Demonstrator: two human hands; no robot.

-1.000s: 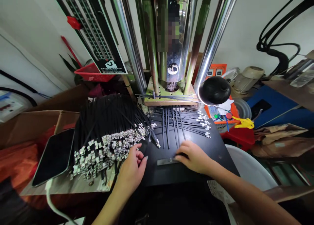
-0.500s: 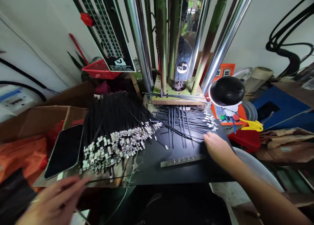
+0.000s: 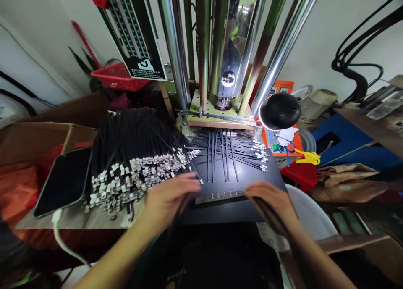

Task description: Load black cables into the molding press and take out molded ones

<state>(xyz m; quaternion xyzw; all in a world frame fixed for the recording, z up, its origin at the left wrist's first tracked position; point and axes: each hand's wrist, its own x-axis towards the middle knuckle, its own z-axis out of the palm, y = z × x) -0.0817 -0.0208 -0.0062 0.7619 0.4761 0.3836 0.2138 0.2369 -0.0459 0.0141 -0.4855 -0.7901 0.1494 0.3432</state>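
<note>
My left hand point(image 3: 168, 198) is smeared by motion, its fingers reaching to the left end of a slotted metal bar point(image 3: 220, 195). A dark blur hangs below those fingers; I cannot make out whether it is a held cable. Beside the bar's right end is my right hand point(image 3: 272, 200), also blurred, its grip unclear. A dark streak runs along its palm and wrist. Left of the bar lies a thick pile of black cables point(image 3: 135, 133) with white-silver connector ends point(image 3: 126, 179). More black cables point(image 3: 233, 148) lie behind the bar, several pointing toward me.
A press with metal columns point(image 3: 176, 49) rises behind the dark worktop point(image 3: 214, 213). On the left lie a phone point(image 3: 64, 182) and a cardboard box point(image 3: 34, 142). A black lamp point(image 3: 280, 111), an orange control box point(image 3: 270, 140) and yellow pliers point(image 3: 308, 157) sit on the right.
My left hand has moved right and up from the front left edge, where it held a thin black cable. My right hand has left the cables and come down toward the bar. The view has shifted.
</note>
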